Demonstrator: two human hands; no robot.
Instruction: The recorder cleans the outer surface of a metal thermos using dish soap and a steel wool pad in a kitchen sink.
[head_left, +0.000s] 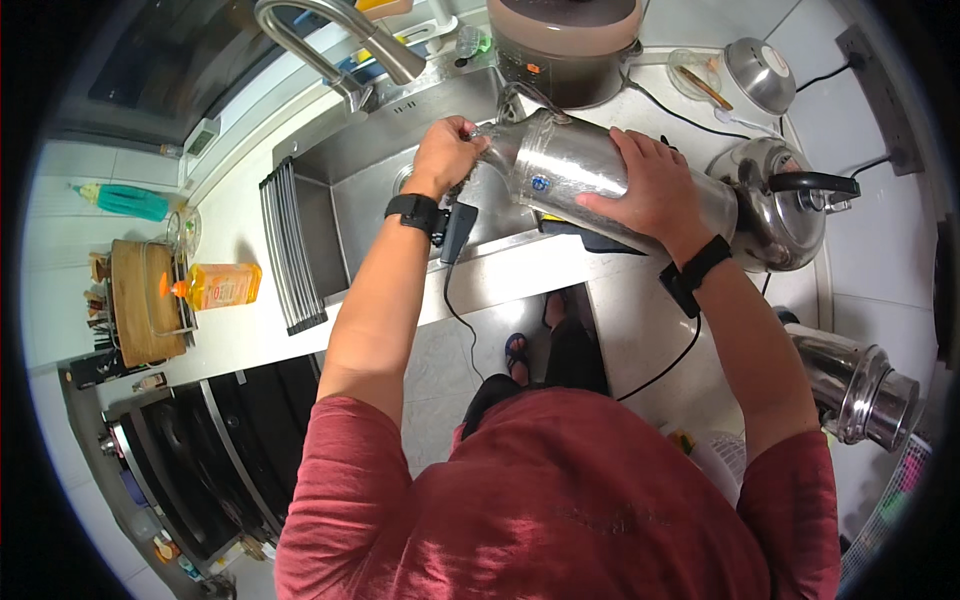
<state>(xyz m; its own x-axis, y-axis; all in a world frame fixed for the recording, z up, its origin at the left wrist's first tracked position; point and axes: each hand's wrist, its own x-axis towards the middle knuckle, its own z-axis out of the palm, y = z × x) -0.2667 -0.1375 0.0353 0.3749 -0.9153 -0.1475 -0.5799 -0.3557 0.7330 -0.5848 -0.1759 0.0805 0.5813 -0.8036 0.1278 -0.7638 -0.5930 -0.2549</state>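
A large stainless steel cylinder (577, 169) with a narrowed end lies on its side across the right edge of the steel sink (367, 202). My right hand (649, 176) rests over its upper side with the fingers spread, holding it. At its narrow end, over the basin, my left hand (450, 154) has its fingertips closed on something small and dark with a shaggy edge, perhaps a scrubber; the fingers partly hide it. A wire handle (529, 97) stands up behind the cylinder. Black straps with small devices are on both wrists.
The faucet (375, 45) arches over the sink. A roll-up drying rack (289, 247) spans its left end. Dish soap (225, 286) and a wooden cutting board (146, 300) stand left. A rice cooker (566, 45), an electric kettle (780, 202) and another steel vessel (855, 382) are around the right side.
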